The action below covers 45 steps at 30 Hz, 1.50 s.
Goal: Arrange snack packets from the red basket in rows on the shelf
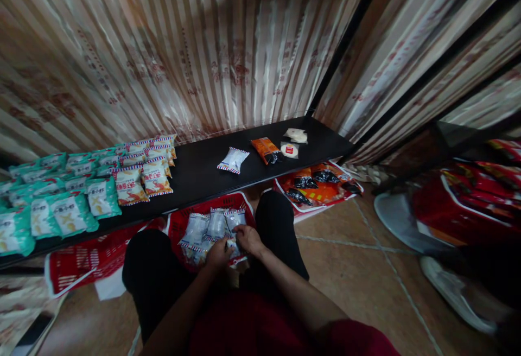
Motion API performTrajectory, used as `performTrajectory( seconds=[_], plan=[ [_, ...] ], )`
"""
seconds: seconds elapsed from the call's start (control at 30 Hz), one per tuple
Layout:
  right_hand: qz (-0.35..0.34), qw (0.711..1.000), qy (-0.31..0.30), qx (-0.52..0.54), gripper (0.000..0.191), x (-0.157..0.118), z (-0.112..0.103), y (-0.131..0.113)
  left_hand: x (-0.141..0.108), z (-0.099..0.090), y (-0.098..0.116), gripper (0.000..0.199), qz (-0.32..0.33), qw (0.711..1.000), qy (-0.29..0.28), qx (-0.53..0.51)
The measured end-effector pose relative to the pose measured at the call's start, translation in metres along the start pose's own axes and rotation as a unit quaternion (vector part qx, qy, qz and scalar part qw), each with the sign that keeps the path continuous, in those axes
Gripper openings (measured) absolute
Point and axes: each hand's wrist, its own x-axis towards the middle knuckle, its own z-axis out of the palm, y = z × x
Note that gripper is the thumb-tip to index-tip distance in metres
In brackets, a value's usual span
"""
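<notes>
Red plastic forms the basket [234, 200] between your knees [277, 212], holding white packets [197, 228]; over its near side your left hand [218, 254] and right hand [249, 240] pinch one packet [233, 245]. Beyond, a lone pouch [233, 160] lies on the black shelf [195, 169].

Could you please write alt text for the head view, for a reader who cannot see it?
A person's left hand and right hand are among pale packets inside a red basket. Beyond it, a black shelf holds rows of green packets and orange-and-white packets at left and a few loose packets farther right.
</notes>
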Motion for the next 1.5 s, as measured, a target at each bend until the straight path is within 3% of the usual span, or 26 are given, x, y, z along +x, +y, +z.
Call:
performTrajectory(
  seconds=[0.33, 0.57, 0.67, 0.83, 0.97, 1.1, 1.27, 1.5],
  plan=[
    [0.049, 0.99, 0.072, 0.108, 0.03, 0.005, -0.004, -0.004, -0.01, -0.021, -0.002, 0.031, 0.03, 0.989, 0.14, -0.031],
    [0.115, 0.956, 0.1, 0.251, 0.024, 0.009, -0.004, -0.006, -0.014, -0.029, -0.005, 0.033, 0.043, 0.97, 0.236, -0.048],
    [0.17, 0.925, 0.065, 0.333, 0.018, 0.009, -0.001, -0.01, -0.019, -0.032, -0.006, 0.033, 0.051, 0.961, 0.266, -0.059],
    [0.241, 0.86, -0.051, 0.447, 0.012, 0.002, -0.007, -0.025, -0.032, -0.041, -0.004, 0.032, 0.11, 0.931, 0.345, -0.04],
    [0.255, 0.814, -0.09, 0.513, 0.006, -0.003, -0.023, -0.038, -0.043, -0.051, 0.002, 0.033, 0.141, 0.929, 0.342, 0.009],
    [0.237, 0.785, -0.08, 0.567, 0.023, -0.006, -0.037, -0.048, -0.056, -0.055, 0.006, 0.041, 0.18, 0.923, 0.335, 0.052],
    [0.206, 0.767, -0.087, 0.601, 0.033, -0.008, -0.044, -0.054, -0.07, -0.06, 0.01, 0.048, 0.218, 0.902, 0.359, 0.103],
    [0.175, 0.768, -0.107, 0.607, 0.044, -0.009, -0.052, -0.063, -0.07, -0.068, 0.019, 0.037, 0.23, 0.89, 0.367, 0.14]
  ],
)
